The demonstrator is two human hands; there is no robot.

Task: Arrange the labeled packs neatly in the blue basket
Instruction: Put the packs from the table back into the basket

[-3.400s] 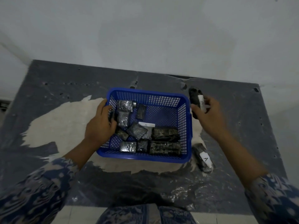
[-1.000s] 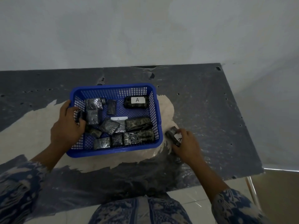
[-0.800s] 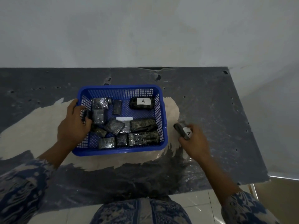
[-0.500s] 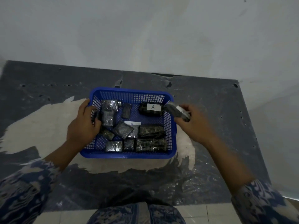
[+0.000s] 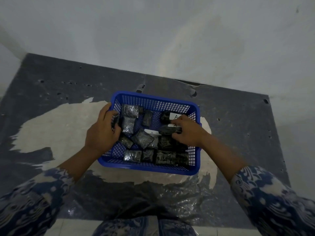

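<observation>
A blue mesh basket [image 5: 154, 99] sits on the table and holds several dark plastic-wrapped packs. My right hand [image 5: 187, 132] is inside the basket at its right side and grips a dark pack [image 5: 167, 129] with a white label, low over the other packs. Just behind it lies another pack [image 5: 166, 116] with a white "A" label. My left hand [image 5: 102, 132] grips the basket's left wall, fingers curled over the rim beside a shiny pack [image 5: 128, 125]. Two longer dark packs [image 5: 167, 157] lie along the front right.
The grey table [image 5: 238, 125] has a worn pale patch around the basket and a plastic sheet [image 5: 170, 193] at the near edge. A white wall [image 5: 153, 40] rises right behind the table. The table's right edge is close.
My right hand picked the labeled pack up from the table right of the basket, carried it over the right rim and lowered it inside. My left hand stayed on the left wall.
</observation>
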